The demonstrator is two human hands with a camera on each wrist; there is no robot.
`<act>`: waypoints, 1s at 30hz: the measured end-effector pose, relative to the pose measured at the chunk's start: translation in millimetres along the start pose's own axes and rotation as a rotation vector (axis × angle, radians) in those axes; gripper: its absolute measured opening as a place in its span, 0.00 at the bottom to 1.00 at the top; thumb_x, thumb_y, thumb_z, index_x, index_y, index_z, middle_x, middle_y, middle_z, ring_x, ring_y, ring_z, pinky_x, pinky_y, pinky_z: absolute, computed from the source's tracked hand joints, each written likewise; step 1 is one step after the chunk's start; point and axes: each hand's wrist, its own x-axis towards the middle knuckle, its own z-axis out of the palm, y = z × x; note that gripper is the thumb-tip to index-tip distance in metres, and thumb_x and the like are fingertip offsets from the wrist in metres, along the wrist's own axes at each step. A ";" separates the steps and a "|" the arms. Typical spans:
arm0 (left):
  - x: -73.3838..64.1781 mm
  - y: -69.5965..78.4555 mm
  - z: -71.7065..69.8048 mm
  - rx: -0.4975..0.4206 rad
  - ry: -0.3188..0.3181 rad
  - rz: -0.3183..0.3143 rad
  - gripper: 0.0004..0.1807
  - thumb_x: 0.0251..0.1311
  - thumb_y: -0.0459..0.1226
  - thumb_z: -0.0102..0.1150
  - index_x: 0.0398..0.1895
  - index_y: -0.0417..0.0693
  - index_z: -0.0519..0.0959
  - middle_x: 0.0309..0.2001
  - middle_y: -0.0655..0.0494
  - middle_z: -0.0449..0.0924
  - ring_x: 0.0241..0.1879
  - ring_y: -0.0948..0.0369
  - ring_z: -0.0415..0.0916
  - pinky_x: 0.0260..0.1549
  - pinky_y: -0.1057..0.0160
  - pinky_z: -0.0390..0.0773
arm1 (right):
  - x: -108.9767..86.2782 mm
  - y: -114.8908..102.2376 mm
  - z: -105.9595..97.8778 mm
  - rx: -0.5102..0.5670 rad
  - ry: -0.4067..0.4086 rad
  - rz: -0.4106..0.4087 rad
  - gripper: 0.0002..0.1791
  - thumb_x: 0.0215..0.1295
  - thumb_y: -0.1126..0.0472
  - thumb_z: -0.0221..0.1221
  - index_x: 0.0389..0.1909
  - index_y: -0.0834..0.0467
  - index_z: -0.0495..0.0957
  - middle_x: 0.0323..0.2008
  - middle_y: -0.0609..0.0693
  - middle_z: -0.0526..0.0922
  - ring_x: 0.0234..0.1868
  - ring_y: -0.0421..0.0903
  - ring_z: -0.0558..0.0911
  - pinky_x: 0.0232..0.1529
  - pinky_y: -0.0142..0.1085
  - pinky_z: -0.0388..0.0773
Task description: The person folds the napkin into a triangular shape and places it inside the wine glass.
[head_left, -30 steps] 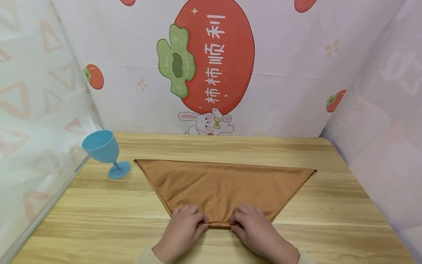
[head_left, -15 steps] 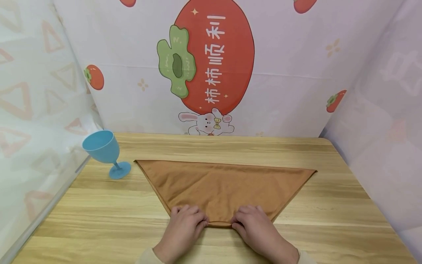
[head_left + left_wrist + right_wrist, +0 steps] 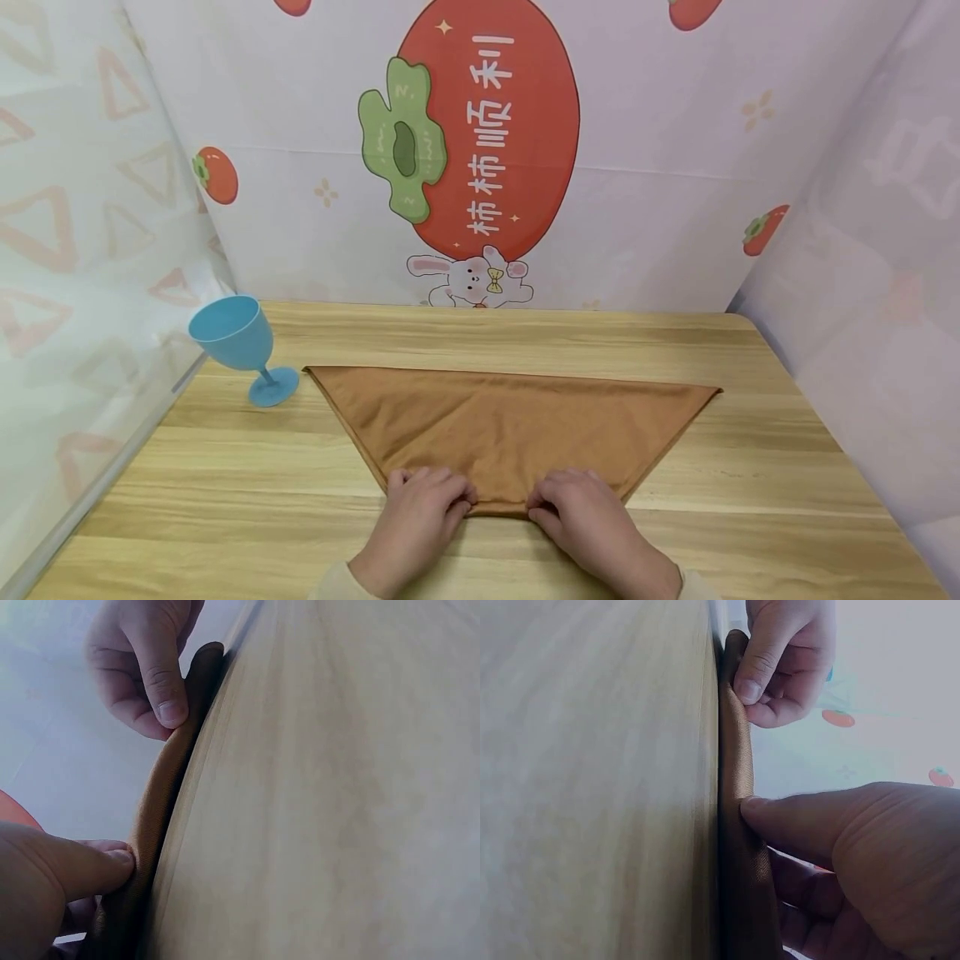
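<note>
A brown cloth napkin (image 3: 517, 429) lies folded on the table in a trapezoid, its long side at the back and its short side toward the person. Along that short side runs a narrow folded or rolled edge (image 3: 498, 508). My left hand (image 3: 423, 521) pinches the left end of this edge between thumb and curled fingers. At the right end my right hand (image 3: 585, 521) does the same. The left wrist view has the left thumb (image 3: 97, 868) pressed against the roll, and in the right wrist view the right thumb (image 3: 802, 821) presses on it.
A blue plastic goblet (image 3: 234, 333) stands upright at the table's left side, beyond the napkin's left corner. The wood-grain table (image 3: 750, 467) is bordered by white printed curtains (image 3: 645, 225) at the back and both sides.
Both hands stay almost in place at the near edge. The napkin's back edge has slid very slightly toward the person, and the strip between the hands looks slightly changed in shape.
</note>
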 end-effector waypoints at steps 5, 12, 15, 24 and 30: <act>0.9 -1.0 -1.3 0.000 -0.028 -0.007 0.05 0.58 0.45 0.71 0.29 0.66 0.82 0.30 0.76 0.70 0.33 0.69 0.68 0.38 0.56 0.56 | -1.1 -0.1 0.3 -0.031 -0.006 -0.011 0.06 0.54 0.56 0.74 0.28 0.44 0.85 0.30 0.31 0.76 0.33 0.31 0.72 0.33 0.32 0.65; 1.5 -1.9 -3.7 0.014 -0.078 -0.012 0.09 0.50 0.48 0.76 0.29 0.66 0.83 0.32 0.74 0.70 0.35 0.68 0.66 0.40 0.55 0.57 | -1.3 0.1 0.8 -0.029 -0.003 -0.028 0.08 0.52 0.57 0.75 0.28 0.44 0.85 0.31 0.30 0.74 0.33 0.30 0.70 0.34 0.32 0.64; 2.5 -1.8 -4.2 0.022 -0.071 -0.003 0.08 0.51 0.46 0.76 0.29 0.66 0.84 0.33 0.74 0.70 0.35 0.68 0.66 0.40 0.55 0.58 | -0.5 0.7 0.7 -0.031 0.001 -0.031 0.08 0.52 0.58 0.75 0.28 0.44 0.85 0.31 0.31 0.74 0.34 0.31 0.71 0.35 0.33 0.65; 3.2 0.8 -5.8 0.011 -0.056 0.002 0.05 0.54 0.45 0.74 0.29 0.65 0.84 0.33 0.76 0.74 0.34 0.70 0.68 0.40 0.54 0.59 | 0.4 0.9 -1.4 -0.035 -0.027 0.013 0.06 0.55 0.56 0.74 0.29 0.43 0.85 0.29 0.30 0.75 0.35 0.32 0.73 0.37 0.35 0.66; 1.8 0.9 -7.5 0.006 -0.051 0.001 0.05 0.57 0.43 0.72 0.30 0.65 0.83 0.34 0.76 0.74 0.35 0.69 0.70 0.41 0.52 0.61 | 0.9 0.8 0.3 -0.021 -0.019 0.049 0.07 0.56 0.55 0.73 0.29 0.43 0.82 0.29 0.28 0.75 0.34 0.31 0.74 0.38 0.37 0.66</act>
